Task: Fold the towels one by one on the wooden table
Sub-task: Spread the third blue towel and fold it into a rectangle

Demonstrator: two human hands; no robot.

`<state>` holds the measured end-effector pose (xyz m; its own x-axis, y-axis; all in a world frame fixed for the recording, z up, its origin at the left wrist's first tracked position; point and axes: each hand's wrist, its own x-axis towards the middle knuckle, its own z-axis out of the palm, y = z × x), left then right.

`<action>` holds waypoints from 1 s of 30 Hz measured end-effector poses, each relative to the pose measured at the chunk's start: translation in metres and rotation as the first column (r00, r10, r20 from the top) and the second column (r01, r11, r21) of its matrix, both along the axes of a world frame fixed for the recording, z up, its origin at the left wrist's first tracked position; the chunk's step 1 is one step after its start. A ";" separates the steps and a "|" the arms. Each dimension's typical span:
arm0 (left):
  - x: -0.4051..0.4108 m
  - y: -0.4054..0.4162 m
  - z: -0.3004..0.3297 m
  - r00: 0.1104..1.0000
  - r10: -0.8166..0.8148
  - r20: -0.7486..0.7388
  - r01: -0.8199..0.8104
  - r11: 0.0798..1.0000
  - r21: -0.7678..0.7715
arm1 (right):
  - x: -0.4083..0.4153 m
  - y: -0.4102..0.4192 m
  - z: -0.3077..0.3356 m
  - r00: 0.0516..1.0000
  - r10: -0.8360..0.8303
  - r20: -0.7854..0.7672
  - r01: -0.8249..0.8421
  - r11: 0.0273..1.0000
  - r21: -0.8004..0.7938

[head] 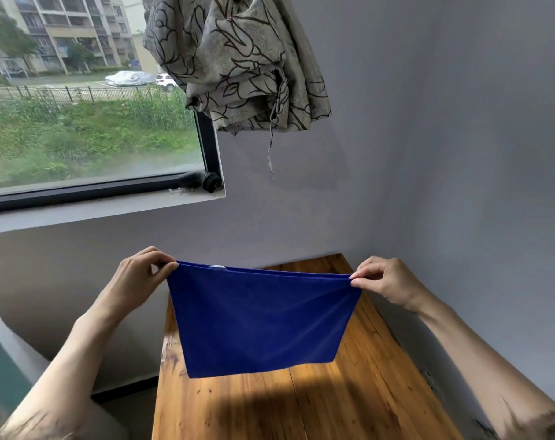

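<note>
A blue towel [260, 319] hangs stretched in the air above the wooden table [349, 392]. My left hand [139, 277] pinches its upper left corner between thumb and fingers. My right hand [387, 281] pinches the upper right corner the same way. The top edge runs taut between the two hands, and the lower edge hangs free just above the tabletop. A small white tag shows at the top edge near the left. The far part of the table is hidden behind the cloth.
The table stands in a corner, with a grey wall [460, 185] behind it and to the right. A window [88, 122] is at the upper left. A tied patterned curtain [244, 61] hangs above. A dark round object [206, 181] lies on the sill.
</note>
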<state>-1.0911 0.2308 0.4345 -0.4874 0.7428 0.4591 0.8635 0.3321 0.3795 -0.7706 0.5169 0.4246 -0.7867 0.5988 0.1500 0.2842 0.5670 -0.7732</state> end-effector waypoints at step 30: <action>-0.008 0.003 0.007 0.996 -0.087 -0.033 0.093 0.962 0.256 | -0.012 0.009 0.018 0.933 -0.184 -0.308 0.022 0.887 -0.462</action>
<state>-1.0988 0.2333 0.4416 -0.4118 0.6391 0.6496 0.8942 0.1463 0.4230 -0.7828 0.5263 0.4423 -0.6673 0.7392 0.0906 0.0009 0.1225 -0.9925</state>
